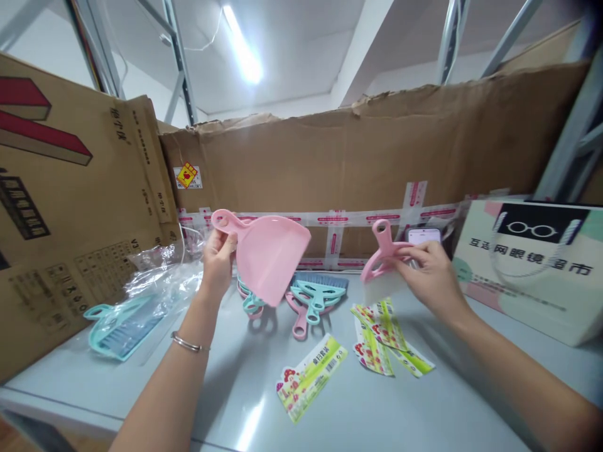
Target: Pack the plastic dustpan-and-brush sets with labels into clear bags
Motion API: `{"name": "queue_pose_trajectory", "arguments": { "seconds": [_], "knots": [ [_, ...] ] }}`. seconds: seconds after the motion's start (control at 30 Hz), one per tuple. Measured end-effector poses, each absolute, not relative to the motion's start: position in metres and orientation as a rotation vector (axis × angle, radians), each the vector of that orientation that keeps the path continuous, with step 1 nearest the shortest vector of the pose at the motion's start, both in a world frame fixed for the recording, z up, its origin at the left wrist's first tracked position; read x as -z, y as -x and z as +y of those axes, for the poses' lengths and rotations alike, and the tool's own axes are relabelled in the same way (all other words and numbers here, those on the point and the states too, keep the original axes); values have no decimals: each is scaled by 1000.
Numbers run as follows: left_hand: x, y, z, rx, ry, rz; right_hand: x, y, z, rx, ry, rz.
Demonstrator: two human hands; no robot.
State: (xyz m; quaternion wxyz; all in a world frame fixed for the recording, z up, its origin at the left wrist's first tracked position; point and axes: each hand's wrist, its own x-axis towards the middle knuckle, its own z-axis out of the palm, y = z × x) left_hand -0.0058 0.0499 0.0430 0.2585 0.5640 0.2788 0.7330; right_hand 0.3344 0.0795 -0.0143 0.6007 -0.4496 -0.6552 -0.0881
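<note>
My left hand point(219, 258) is closed round the handle of a pink dustpan point(271, 254), which it holds up above the table with the pan toward the right. A small pink brush point(380, 251) is gripped by my right hand point(431, 279); its handle points up and its bristles blur into the table below. Between and behind them lie turquoise and pink brushes point(316, 295), with a turquoise dustpan point(253, 305) partly hidden behind the pink one. Printed cards point(381, 329) overlap below my right hand, and a single card point(311, 376) lies nearer the front.
At the left, a turquoise dustpan and brush set point(123, 326) lies with clear plastic bags point(164, 276). A large carton point(70, 207) stands behind it. Cardboard point(306, 163) walls the back. A phone point(424, 236) and a printed paper bag point(532, 270) stand at the right.
</note>
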Motion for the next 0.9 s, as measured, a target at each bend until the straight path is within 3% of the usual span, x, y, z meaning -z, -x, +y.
{"name": "queue_pose_trajectory", "arguments": {
  "seconds": [0.2, 0.3, 0.6, 0.73, 0.9],
  "knots": [
    [-43, -23, 33, -1615, -1576, 768, -9, -336, 59, 812, 963, -1426],
    [-40, -35, 28, -1508, -1546, 809, -12, -343, 57, 882, 904, -1470],
    [-17, -65, 24, -1247, -1639, 854, -10, -345, 60, 58, 953, -1294],
    [-13, -72, 22, -1041, -1721, 822, -17, -349, 63, -116, 807, -1129],
    [-3, -76, 30, -1099, -1818, 997, -20, -360, 74, -313, 761, -881]
  ]
}}
